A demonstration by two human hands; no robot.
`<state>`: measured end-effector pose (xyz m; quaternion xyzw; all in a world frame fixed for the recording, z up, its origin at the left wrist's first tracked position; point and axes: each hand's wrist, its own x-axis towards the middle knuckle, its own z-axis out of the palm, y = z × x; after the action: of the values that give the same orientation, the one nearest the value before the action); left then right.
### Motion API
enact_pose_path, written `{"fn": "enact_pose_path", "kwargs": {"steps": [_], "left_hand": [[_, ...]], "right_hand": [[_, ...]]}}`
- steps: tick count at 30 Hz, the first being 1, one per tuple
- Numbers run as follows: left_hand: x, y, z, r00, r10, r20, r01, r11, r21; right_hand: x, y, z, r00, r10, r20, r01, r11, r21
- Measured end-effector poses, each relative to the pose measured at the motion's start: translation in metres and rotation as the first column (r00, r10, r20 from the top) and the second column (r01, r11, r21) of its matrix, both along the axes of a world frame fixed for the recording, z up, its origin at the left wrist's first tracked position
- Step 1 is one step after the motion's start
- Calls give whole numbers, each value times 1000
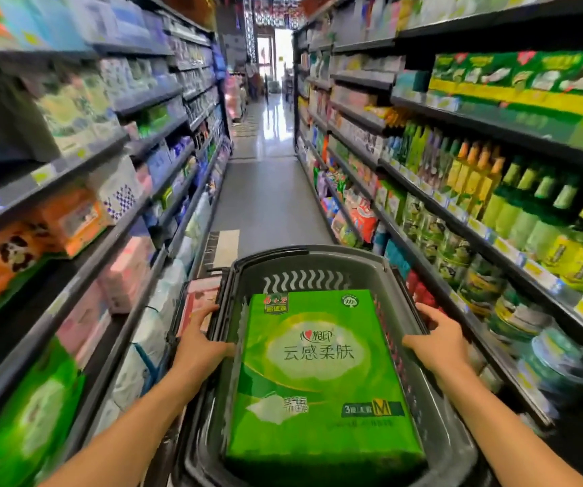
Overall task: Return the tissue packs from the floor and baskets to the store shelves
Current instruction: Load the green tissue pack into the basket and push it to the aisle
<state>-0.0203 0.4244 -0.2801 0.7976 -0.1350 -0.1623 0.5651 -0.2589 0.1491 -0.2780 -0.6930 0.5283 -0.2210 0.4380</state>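
While shelving fills both sides of the frame — left shelves (82, 163) with tissue and paper packs, right shelves (486, 191) with bottles and jars — the aisle floor (265, 202) runs up the centre. Lower centre: dark grey basket (318, 256), held off the floor. Green tissue pack (321, 374) lies flat inside it. Left hand (200, 340) grips the basket's left rim, fingers curled over the edge. Right hand (439, 337) grips the right rim — same hold.
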Motion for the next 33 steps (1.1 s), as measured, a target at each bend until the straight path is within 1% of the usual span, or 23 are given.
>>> {"fn": "enact_pose_path", "kwargs": {"steps": [3, 7, 12, 17, 20, 23, 26, 28, 30, 33], "left_hand": [[63, -39, -19, 998, -31, -46, 30, 999, -18], [141, -87, -34, 996, -61, -65, 60, 998, -14], [220, -140, -41, 998, -35, -49, 35, 999, -10], [299, -191, -49, 998, -19, -57, 21, 999, 35], [346, -222, -67, 999, 19, -31, -16, 997, 79], [388, -254, -87, 998, 33, -47, -26, 991, 133], [432, -281, -112, 998, 7, -64, 5, 984, 179], [459, -299, -131, 998, 2, -67, 11, 980, 201], [484, -317, -151, 994, 25, -110, -1, 976, 218], [516, -342, -184, 989, 7, -148, 27, 974, 227]], "right_hand": [[55, -34, -4, 999, -20, -35, 19, 1000, -13], [134, -85, -10, 998, -30, -63, 27, 998, -50], [215, -133, -13, 999, -22, -24, 21, 998, -52], [301, -190, -31, 1000, -3, 3, 4, 999, -43], [353, -224, -50, 1000, 8, 16, -7, 1000, -22], [404, -258, -73, 999, 33, 2, -33, 999, -12], [452, -291, -97, 1000, 28, 10, -28, 999, 24], [483, -313, -115, 999, 35, -14, -35, 999, 38], [510, -330, -138, 998, 40, -46, -37, 997, 65], [545, -352, -184, 998, 24, -65, -19, 997, 79]]}}
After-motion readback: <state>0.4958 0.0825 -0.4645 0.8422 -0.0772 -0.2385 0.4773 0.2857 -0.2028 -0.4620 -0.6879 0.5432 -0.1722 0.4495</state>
